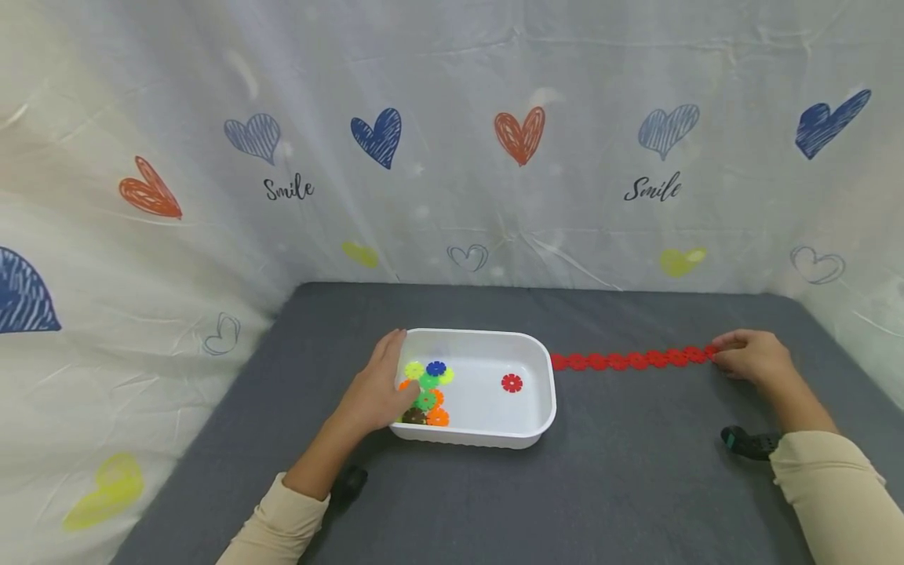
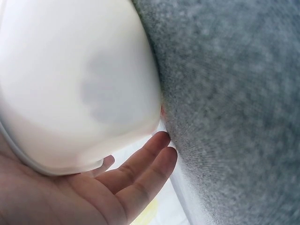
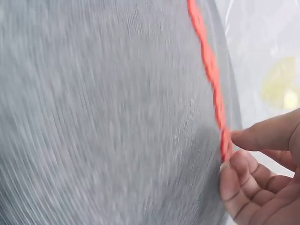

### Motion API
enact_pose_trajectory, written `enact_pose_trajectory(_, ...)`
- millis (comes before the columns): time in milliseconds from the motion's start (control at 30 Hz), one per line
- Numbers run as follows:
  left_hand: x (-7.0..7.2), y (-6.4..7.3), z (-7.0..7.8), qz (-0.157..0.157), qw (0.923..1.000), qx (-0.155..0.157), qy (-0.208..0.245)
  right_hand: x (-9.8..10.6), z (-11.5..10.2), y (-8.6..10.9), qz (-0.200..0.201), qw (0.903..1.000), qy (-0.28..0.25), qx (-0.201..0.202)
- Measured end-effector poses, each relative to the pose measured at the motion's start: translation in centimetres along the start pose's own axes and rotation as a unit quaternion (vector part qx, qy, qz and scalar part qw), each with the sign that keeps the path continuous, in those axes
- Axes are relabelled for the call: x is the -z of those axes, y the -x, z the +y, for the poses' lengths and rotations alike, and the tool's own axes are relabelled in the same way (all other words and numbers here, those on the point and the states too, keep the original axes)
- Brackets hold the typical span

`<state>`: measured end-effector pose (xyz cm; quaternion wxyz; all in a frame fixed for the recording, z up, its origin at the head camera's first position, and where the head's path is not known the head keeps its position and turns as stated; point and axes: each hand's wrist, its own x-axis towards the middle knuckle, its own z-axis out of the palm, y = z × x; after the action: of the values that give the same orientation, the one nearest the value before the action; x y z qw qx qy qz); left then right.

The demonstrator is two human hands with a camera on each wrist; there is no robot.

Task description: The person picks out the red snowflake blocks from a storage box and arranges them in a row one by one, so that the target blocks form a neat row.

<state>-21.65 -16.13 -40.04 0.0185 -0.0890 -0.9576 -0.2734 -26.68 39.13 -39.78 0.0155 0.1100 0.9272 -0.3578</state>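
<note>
My left hand (image 1: 374, 392) grips the left end of a white plastic tray (image 1: 473, 404), its thumb over the rim and inside. In the left wrist view the fingers (image 2: 145, 164) stretch along the tray's outer wall. Within the tray, several notched snowflake discs (image 1: 426, 400) in green, orange, yellow, blue and brown lie at the left, partly behind the thumb. One red disc (image 1: 512, 383) lies apart toward the right. A straight chain of linked red discs (image 1: 628, 361) runs from the tray's right side to my right hand (image 1: 756, 359), which pinches its far right end between thumb and fingers.
A dark grey cloth (image 1: 621, 486) covers the table. Behind it hangs a pale curtain (image 1: 438, 71) printed with hearts. Black wrist devices (image 1: 750, 444) sit under both forearms, close above the table.
</note>
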Motion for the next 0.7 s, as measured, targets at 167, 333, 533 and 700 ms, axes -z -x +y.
enact_pose_trajectory(167, 0.0, 0.0, 0.0, -0.001, 1.0, 0.001, 0.001, -1.5, -3.2, 0.6, -0.042, 0.993, 0.065, 0.09)
enact_pose_trajectory(333, 0.0, 0.0, 0.1, -0.004, 1.0, 0.004, 0.0, -3.6, -8.6, 2.4, -0.081, 0.9729, 0.077, 0.202)
enact_pose_trajectory(533, 0.1, 0.0, 0.1, -0.005, 1.0, 0.003, -0.003, -7.9, -15.7, 6.2, -0.04, 0.9271, 0.049, 0.369)
enact_pose_trajectory(700, 0.1, 0.1, 0.2, -0.002, 1.0, 0.003, -0.005, -12.8, -18.5, 8.0, -0.068, 0.8474, 0.087, 0.519)
